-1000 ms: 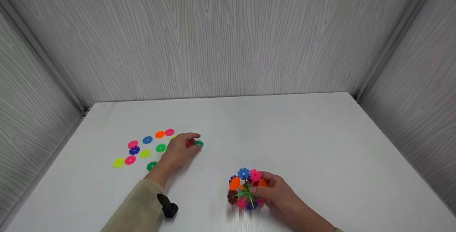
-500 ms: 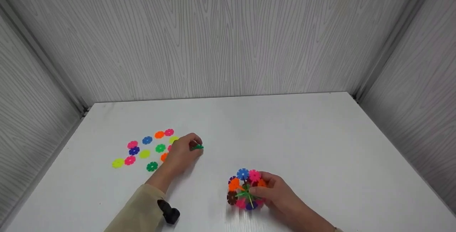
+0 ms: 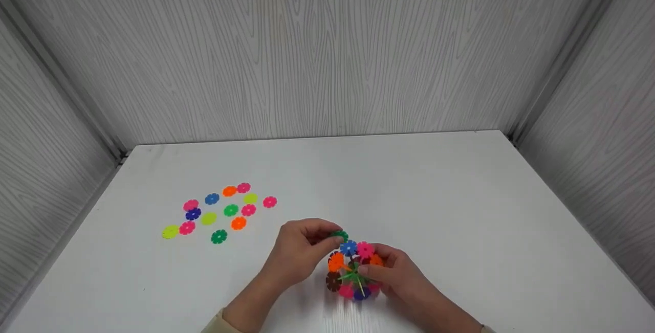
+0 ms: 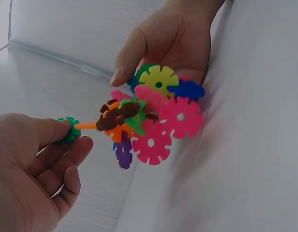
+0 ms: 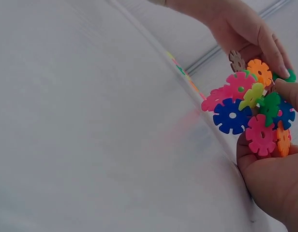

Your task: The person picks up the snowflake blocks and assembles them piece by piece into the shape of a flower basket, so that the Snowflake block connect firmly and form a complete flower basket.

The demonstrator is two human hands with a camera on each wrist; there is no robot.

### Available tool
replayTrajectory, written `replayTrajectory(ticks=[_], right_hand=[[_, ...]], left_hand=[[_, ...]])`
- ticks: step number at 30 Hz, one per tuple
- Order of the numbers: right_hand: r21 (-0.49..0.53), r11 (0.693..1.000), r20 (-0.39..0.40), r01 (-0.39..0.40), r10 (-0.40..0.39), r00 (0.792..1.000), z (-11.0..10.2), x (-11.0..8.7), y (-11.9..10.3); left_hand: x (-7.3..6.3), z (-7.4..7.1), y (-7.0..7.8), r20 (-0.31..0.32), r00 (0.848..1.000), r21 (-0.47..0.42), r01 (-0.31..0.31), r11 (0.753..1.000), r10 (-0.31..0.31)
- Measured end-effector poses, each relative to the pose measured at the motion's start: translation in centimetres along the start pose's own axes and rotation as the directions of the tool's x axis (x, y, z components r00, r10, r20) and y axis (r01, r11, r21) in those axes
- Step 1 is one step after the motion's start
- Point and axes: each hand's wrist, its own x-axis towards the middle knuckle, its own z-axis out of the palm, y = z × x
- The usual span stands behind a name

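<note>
My right hand (image 3: 401, 274) grips a ball-like cluster of interlocking plastic snowflake discs (image 3: 333, 282), in pink, blue, orange, brown, purple, green and yellow. Between thumb and forefinger my left hand (image 3: 302, 251) pinches a green snowflake disc (image 3: 340, 234) at the cluster's upper left. In the left wrist view the green disc (image 4: 67, 130) sits right at the end of an orange disc (image 4: 86, 125) seen edge-on. The right wrist view shows the cluster's blue disc (image 5: 232, 116) and pink disc (image 5: 261, 135) above my right palm; the fingers behind are partly hidden.
Several loose snowflake discs lie flat on the left of the white table (image 3: 460, 210), among them a yellow disc (image 3: 170, 231), a dark green disc (image 3: 219, 236) and a pink disc (image 3: 269, 202). Wood-grain panels (image 3: 327, 51) stand behind and at both sides.
My left hand has picked up the green disc from beside the loose ones and brought it right and nearer, up to the cluster. My right hand stays in place with the cluster.
</note>
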Motion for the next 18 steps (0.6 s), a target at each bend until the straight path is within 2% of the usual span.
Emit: replayTrajectory(ticks=[3,6,18], right_hand=[[0.018,0.999,0.022,0.026,-0.026,0.999,-0.1,0.0,0.1],[0.023,0.999,0.029,0.035,-0.036,0.999,-0.1,0.0,0.2],[-0.068,0.996,0.014,0.058,-0.057,0.998,-0.3,0.1,0.3]], left_hand=[[-0.5,0.8,-0.1,-0.009,0.999,-0.024,0.043,0.999,-0.043],[-0.6,1.3,-0.5,-0.022,0.998,-0.023,0.054,0.998,-0.054],[-0.7,1.7,-0.4,0.006,0.999,-0.006,0.038,0.999,-0.038]])
